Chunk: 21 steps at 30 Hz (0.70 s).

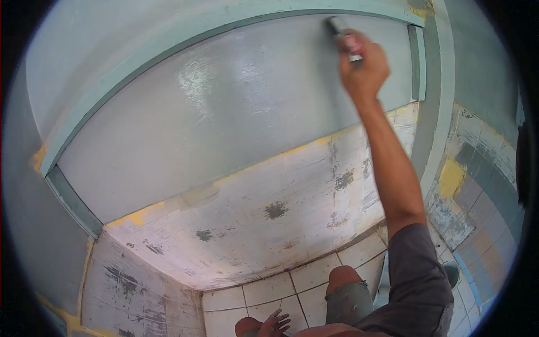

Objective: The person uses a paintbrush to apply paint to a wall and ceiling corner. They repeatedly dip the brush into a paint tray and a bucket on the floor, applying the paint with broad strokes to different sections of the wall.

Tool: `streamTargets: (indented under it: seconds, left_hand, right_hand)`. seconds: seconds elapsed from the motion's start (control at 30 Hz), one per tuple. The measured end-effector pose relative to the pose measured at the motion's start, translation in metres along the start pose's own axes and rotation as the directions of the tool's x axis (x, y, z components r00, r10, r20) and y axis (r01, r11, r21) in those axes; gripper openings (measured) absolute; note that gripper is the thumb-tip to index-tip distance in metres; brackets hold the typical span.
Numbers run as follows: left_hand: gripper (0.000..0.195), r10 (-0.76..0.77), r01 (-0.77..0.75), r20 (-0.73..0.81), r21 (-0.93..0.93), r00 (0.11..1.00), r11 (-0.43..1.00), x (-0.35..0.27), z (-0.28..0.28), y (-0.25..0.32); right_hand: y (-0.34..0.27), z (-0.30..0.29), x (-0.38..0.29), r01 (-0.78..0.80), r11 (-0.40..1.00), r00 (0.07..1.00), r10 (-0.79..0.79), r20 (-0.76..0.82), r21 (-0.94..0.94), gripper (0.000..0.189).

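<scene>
My right hand [367, 63] is raised at the upper right of the view and grips a paintbrush [337, 28]. The brush has a red-labelled handle and dark bristles, and motion blurs it. Its bristle end is at the pale grey-green wall panel [269, 92], just under the mint-green frame [236, 23]. Wet, shiny streaks show on the panel's upper middle. Low in the view, my left hand [276, 323] is beside my left knee, fingers spread and holding nothing visible. Smudges mark those fingertips.
Below the panel runs a whitish, scraped tile wall [252, 227] with dark patches and yellow edges. White floor tiles [269, 290] lie beneath my knees. A small bucket-like container [451, 273] and a light-blue object [382, 282], partly hidden by my sleeve, are at the right. Patchy tiles [480, 202] cover the right wall.
</scene>
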<state>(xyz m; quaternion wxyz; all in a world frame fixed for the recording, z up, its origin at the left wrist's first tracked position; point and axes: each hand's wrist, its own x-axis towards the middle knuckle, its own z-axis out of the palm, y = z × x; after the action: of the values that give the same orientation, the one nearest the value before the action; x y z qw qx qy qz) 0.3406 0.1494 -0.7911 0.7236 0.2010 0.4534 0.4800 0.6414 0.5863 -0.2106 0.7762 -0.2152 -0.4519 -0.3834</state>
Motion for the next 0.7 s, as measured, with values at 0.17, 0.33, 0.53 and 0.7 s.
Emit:
streamTargets:
  seconds: [0.17,0.33,0.53,0.7]
  left_hand:
    - [0.071,-0.002,-0.001,-0.030,-0.109,1.000,0.994,-0.010,-0.006,-0.009]
    - [0.070,-0.016,0.005,-0.042,-0.250,0.999,0.968,-0.014,-0.012,-0.025]
    - [0.069,-0.018,-0.031,-0.106,-0.442,0.994,0.897,-0.025,-0.020,-0.035]
    - [0.061,0.003,-0.036,-0.076,-0.440,0.997,0.897,-0.032,-0.030,-0.043]
  right_hand:
    - [-0.176,0.032,-0.020,0.055,0.957,0.995,-0.076,0.062,0.285,0.043]
    - [-0.301,0.048,-0.025,-0.004,0.867,0.997,-0.032,0.064,0.498,0.038]
    - [-0.362,0.041,-0.014,-0.319,0.470,0.941,0.053,0.335,0.823,0.025]
    - [-0.266,0.056,-0.022,-0.528,0.496,0.838,0.437,0.326,0.690,0.032]
